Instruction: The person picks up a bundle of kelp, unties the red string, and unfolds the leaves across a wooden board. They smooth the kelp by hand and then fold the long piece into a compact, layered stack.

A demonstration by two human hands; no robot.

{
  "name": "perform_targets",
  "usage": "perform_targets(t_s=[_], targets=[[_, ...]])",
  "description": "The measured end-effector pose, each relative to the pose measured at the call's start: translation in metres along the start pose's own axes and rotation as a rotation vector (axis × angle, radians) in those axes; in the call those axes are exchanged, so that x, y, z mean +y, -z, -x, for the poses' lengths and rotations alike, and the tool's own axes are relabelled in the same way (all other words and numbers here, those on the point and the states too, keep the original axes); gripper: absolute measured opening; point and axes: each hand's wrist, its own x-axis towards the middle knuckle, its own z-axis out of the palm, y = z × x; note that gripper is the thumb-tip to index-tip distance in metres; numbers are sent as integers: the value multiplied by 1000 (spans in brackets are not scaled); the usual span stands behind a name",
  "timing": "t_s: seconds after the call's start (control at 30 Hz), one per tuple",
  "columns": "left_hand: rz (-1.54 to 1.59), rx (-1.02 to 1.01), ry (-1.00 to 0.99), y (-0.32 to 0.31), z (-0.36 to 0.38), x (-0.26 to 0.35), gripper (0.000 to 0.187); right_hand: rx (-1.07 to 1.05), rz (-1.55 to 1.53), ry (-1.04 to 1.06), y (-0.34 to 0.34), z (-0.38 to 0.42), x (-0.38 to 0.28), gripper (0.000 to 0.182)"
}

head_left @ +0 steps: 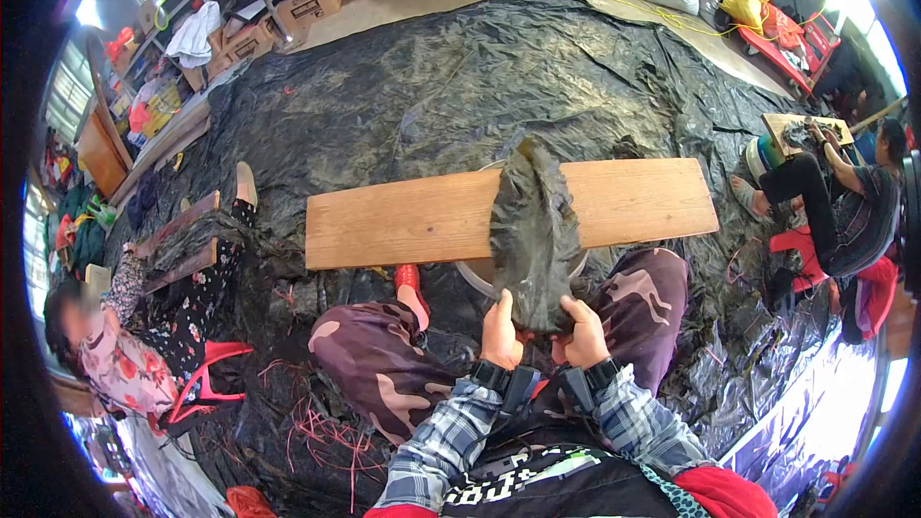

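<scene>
A large, wrinkled dark leaf (532, 230) lies lengthwise across a wooden board (403, 221), with its near end hanging over the edge toward me. My left hand (501, 334) pinches the left side of that near end, thumb on top. On the right side my right hand (583, 336) grips the same end, also with the thumb uppermost. The fingers under the leaf are mostly hidden. Beneath the board, between my knees, shows the rim of a round container (472, 275); the board rests across it.
A black plastic sheet (384, 105) covers the floor. One person sits at the left (129, 355) with dark leaves on a board; another sits at the right (854, 201) by a board on a bucket. Pink string (321, 441) lies near my left knee. Cardboard boxes (312, 5) stand behind.
</scene>
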Motion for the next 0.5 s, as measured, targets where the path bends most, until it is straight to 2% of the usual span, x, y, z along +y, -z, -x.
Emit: perform_targets(t_s=[0.07, 0.17, 0.23, 0.37, 0.5], targets=[[-3, 6, 2, 7, 2, -1, 35, -11, 52, 48, 3, -2, 4, 21], [8, 40, -14, 2, 12, 1, 33, 32, -59, 57, 4, -4, 7, 21], [22, 64, -31, 0, 15, 0, 31, 178, -177, 69, -4, 2, 5, 24], [-1, 43, -68, 0, 17, -3, 26, 163, -208, 74, 8, -6, 13, 23], [-23, 23, -81, 4, 14, -2, 24, 80, -96, 126, 22, -16, 18, 19]])
